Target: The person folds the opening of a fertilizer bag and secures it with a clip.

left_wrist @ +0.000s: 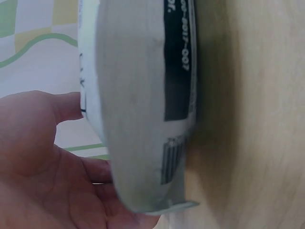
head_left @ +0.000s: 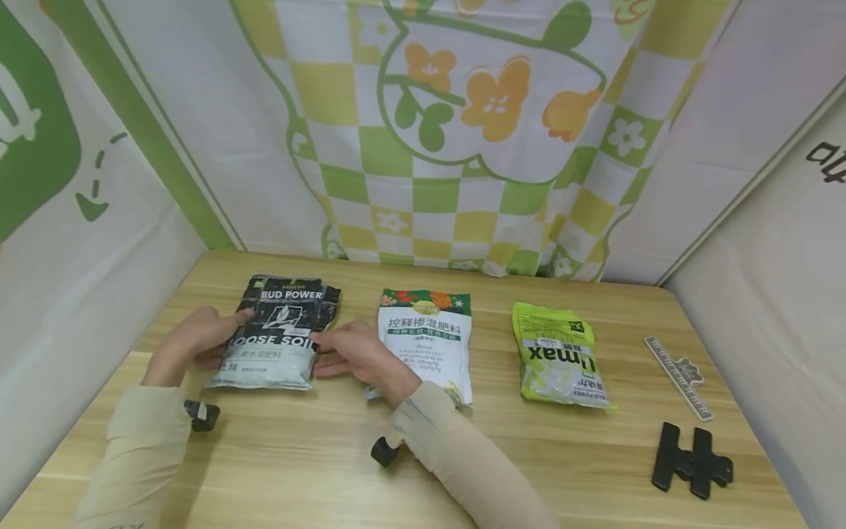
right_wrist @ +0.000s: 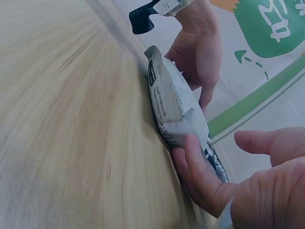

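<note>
A black and white "Loose Soil" bag (head_left: 280,334) lies at the left of the table, label up. My left hand (head_left: 192,342) is at its left side, the thumb over the front edge and the other fingers low along the side. In the left wrist view, the bag's bottom end (left_wrist: 133,105) stands between that hand's thumb and fingers. On the opposite side, my right hand (head_left: 357,353) touches the bag's edge with extended fingers (right_wrist: 198,167), its thumb raised apart. A white fertilizer bag (head_left: 429,334) lies partly behind my right wrist.
Farther right lies a lime-green "Umax" bag (head_left: 558,360). A grey ruler-like strip (head_left: 681,378) and black clips (head_left: 690,459) are near the right edge of the wooden table (head_left: 297,455). A checked, flowered curtain (head_left: 463,184) hangs behind.
</note>
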`<state>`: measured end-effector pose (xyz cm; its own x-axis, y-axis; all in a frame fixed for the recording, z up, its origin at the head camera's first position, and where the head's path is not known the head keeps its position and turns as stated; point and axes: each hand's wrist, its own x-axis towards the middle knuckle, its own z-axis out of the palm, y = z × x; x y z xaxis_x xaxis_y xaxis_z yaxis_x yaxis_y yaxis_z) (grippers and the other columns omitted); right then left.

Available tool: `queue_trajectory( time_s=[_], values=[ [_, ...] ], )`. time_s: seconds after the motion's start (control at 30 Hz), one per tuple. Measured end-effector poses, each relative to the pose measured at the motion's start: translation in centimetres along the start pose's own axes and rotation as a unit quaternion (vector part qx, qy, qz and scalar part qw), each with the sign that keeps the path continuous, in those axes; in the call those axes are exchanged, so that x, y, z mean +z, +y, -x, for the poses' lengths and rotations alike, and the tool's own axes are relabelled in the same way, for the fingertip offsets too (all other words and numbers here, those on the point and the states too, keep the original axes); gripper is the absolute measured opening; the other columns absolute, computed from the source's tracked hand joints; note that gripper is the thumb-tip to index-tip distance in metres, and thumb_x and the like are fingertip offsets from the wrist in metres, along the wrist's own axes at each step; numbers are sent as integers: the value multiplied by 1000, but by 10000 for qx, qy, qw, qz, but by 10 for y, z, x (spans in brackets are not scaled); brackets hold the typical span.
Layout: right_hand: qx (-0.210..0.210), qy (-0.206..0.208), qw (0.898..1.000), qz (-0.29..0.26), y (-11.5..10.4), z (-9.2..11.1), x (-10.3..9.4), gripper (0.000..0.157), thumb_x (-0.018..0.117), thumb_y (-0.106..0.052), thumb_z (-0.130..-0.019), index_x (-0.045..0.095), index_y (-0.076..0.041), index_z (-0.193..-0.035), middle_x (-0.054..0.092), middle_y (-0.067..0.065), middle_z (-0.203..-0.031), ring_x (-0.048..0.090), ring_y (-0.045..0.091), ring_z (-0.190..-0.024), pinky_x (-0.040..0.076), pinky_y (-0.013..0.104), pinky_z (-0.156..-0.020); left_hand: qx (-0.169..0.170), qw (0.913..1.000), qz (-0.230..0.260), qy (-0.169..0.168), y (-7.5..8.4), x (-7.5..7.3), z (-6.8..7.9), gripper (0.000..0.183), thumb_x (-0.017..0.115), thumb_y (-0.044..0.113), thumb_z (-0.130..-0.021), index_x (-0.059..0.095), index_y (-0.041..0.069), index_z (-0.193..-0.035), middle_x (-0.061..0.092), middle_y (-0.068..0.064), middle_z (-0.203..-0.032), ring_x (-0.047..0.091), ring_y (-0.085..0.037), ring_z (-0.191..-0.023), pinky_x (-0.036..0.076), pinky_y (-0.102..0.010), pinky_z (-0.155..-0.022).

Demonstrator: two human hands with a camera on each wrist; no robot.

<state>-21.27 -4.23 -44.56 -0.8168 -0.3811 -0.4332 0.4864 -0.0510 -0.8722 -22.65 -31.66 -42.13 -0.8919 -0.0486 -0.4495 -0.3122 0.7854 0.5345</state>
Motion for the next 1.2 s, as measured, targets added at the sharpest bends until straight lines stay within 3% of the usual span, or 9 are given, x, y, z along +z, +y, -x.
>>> queue_trajectory(
  time_s=[0.1, 0.2, 0.33, 0.43, 0.53, 0.73, 0.9, 1.2],
  values=[
    [58, 169, 9998, -33, -1, -1, 5, 36, 77, -12, -94, 64, 12, -118, 70, 20, -102, 74, 25, -69, 67, 38, -80, -60, 9998, 197, -33, -1, 0, 2, 92, 36, 56, -110, 28, -31, -141, 52, -14, -88, 57, -18, -71, 61, -33, -64],
    [10, 359, 9993, 90, 0, -2, 9, 25, 80, -9, -92, 69, 8, -106, 70, 14, -91, 66, 15, -57, 65, 28, -64, -96, 9991, 410, -25, -3, 0, 3, 88, 36, 56, -110, 33, -27, -137, 52, -12, -88, 57, -17, -73, 61, -32, -65],
    [-126, 760, 9951, 624, 4, -4, 17, 16, 83, -6, -87, 67, -1, -88, 68, 7, -72, 59, 9, -47, 52, 19, -45, -102, 9983, 568, -30, -7, 1, 1, 71, 39, 56, -109, 48, -14, -114, 53, -5, -81, 57, -14, -68, 60, -30, -62],
    [-240, 1049, 9897, 946, 5, -6, 23, 21, 85, -5, -85, 63, -3, -86, 64, 4, -67, 55, 7, -45, 47, 16, -41, -66, 9987, 503, 9, -9, 2, -1, 60, 39, 56, -109, 51, -1, -95, 52, 0, -73, 54, -11, -61, 58, -28, -57],
    [-360, 1225, 9872, 956, 6, -7, 27, 24, 86, -4, -83, 63, -3, -85, 62, 3, -64, 54, 7, -45, 45, 16, -41, 22, 9996, 263, 117, -9, 2, 0, 58, 39, 57, -109, 50, 5, -85, 50, 2, -67, 53, -11, -57, 55, -29, -56],
    [-456, 1385, 9849, 928, 7, -9, 31, 37, 90, -17, -83, 58, -11, -65, 56, 0, -50, 49, 8, -41, 39, 19, -37, 102, 9997, 21, 215, -6, 0, 2, 64, 37, 56, -109, 55, -3, -93, 53, -4, -73, 59, -16, -63, 57, -31, -60],
    [-474, 1468, 9834, 951, 9, -10, 34, 41, 92, -20, -82, 57, -13, -62, 55, 0, -48, 48, 8, -39, 38, 20, -36, 145, 9998, 49, 158, -8, -1, 1, 71, 37, 58, -109, 58, -9, -102, 56, -6, -75, 61, -16, -64, 57, -31, -60],
    [-370, 1486, 9846, 839, 12, -16, 31, 33, 92, -18, -81, 64, -11, -66, 58, -1, -54, 49, 7, -41, 42, 19, -37, 480, 9971, 429, -394, -2, 3, 2, 68, 38, 58, -109, 62, -6, -105, 55, 2, -76, 55, -13, -69, 54, -29, -65]
  ],
)
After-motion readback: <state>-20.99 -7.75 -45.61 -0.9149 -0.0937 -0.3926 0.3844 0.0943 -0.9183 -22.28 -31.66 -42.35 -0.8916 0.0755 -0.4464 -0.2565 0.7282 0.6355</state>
